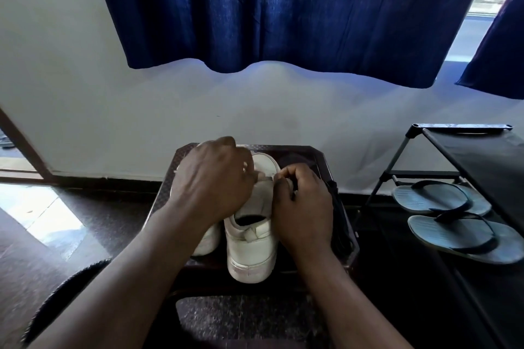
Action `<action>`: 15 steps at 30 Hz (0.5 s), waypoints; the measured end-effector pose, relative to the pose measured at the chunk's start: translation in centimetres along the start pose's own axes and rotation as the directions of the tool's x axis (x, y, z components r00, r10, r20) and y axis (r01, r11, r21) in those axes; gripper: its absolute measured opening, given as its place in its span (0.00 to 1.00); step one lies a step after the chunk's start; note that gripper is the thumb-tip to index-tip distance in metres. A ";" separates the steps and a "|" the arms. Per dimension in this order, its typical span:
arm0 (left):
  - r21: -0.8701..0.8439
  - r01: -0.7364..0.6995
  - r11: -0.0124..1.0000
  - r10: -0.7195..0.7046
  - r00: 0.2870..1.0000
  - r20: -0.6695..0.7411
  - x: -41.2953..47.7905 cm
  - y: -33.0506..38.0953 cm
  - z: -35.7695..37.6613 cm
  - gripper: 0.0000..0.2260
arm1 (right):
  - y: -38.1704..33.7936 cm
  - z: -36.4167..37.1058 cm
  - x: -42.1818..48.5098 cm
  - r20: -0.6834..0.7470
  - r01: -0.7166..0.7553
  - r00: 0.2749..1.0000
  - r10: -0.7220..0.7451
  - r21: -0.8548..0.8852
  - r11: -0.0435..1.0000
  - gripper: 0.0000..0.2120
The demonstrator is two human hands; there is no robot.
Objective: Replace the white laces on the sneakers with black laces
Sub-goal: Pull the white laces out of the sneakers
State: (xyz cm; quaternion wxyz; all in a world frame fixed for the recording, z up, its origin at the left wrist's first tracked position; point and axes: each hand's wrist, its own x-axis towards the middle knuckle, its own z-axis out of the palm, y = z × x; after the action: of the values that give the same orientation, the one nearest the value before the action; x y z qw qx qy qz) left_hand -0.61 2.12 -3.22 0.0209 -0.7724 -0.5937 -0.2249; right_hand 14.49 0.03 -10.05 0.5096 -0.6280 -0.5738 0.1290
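Tray [283, 147] holds two white sneakers [252, 246] — right hand [304, 207] pinches a lace [269, 177]

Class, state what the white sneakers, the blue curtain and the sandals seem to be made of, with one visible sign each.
White sneakers: probably leather or synthetic leather, smooth matte panels. Blue curtain: woven cloth, faint sheen, hanging in soft folds. Sandals: likely rubber or foam, matte grey-blue soles, dark straps.

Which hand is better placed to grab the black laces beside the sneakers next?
Right, probably. The right hand sits beside the black laces at the right edge of the table, though it is pinching a white lace on the sneaker; the left hand is on the far side.
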 end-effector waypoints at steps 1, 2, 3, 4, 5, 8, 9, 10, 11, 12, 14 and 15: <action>0.060 -0.007 0.998 0.004 0.999 0.044 0.0 0.2 0.0 0.08 | 0.0 0.0 0.0 0.004 -0.003 1.000 0.003 -0.002 1.000 0.12; 0.072 -0.010 0.997 0.005 0.998 0.067 0.0 0.2 0.0 0.07 | 0.0 0.0 0.1 0.005 -0.004 1.000 0.004 -0.004 1.000 0.12; 0.056 -0.006 0.998 0.002 0.997 0.074 -0.1 0.3 -0.2 0.07 | 0.0 0.0 0.1 0.005 -0.003 1.000 0.003 -0.006 1.000 0.11; 0.040 0.000 0.999 -0.003 0.997 0.071 -0.1 0.3 -0.2 0.07 | 0.0 0.0 0.1 0.005 -0.002 1.000 0.002 -0.008 1.000 0.10; 0.030 -0.003 1.000 0.001 0.998 0.060 -0.1 0.2 -0.3 0.07 | 0.0 0.0 0.1 0.005 -0.004 1.000 0.004 -0.007 1.000 0.10; -0.117 0.002 0.993 -0.005 1.000 -0.026 0.2 -0.2 0.4 0.05 | 0.1 0.0 0.0 -0.006 -0.003 1.000 0.003 0.005 1.000 0.10; -0.270 0.037 0.962 -0.055 0.997 -0.059 0.4 -0.3 0.5 0.05 | 0.1 0.0 0.0 -0.010 0.000 1.000 0.000 0.012 1.000 0.11; -0.461 0.082 0.883 -0.132 0.988 -0.077 0.7 -0.3 0.6 0.08 | 0.1 0.1 0.0 -0.012 0.002 1.000 -0.002 0.019 1.000 0.11; -0.639 0.131 0.758 -0.215 0.975 -0.056 0.9 -0.2 0.3 0.09 | 0.1 0.1 0.1 -0.012 0.002 1.000 -0.002 0.024 1.000 0.11; -0.744 0.193 0.640 -0.281 0.960 0.008 1.0 -0.1 0.0 0.10 | 0.1 0.1 0.1 -0.010 0.003 1.000 -0.003 0.024 1.000 0.11; -0.726 0.265 0.634 -0.308 0.948 0.077 0.9 0.1 -0.6 0.09 | 0.1 0.1 0.1 -0.005 0.001 1.000 -0.001 0.015 1.000 0.12; -0.617 0.254 0.745 -0.280 0.958 0.056 0.8 -0.1 -0.5 0.07 | 0.0 0.1 0.1 0.000 0.001 1.000 -0.001 0.012 1.000 0.12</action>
State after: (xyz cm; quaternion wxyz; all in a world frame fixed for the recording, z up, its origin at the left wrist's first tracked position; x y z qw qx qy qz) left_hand -0.69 2.69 -2.46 -0.2534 -0.6387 -0.5909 -0.4227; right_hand 14.48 0.14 -10.06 0.5134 -0.6249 -0.5732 0.1320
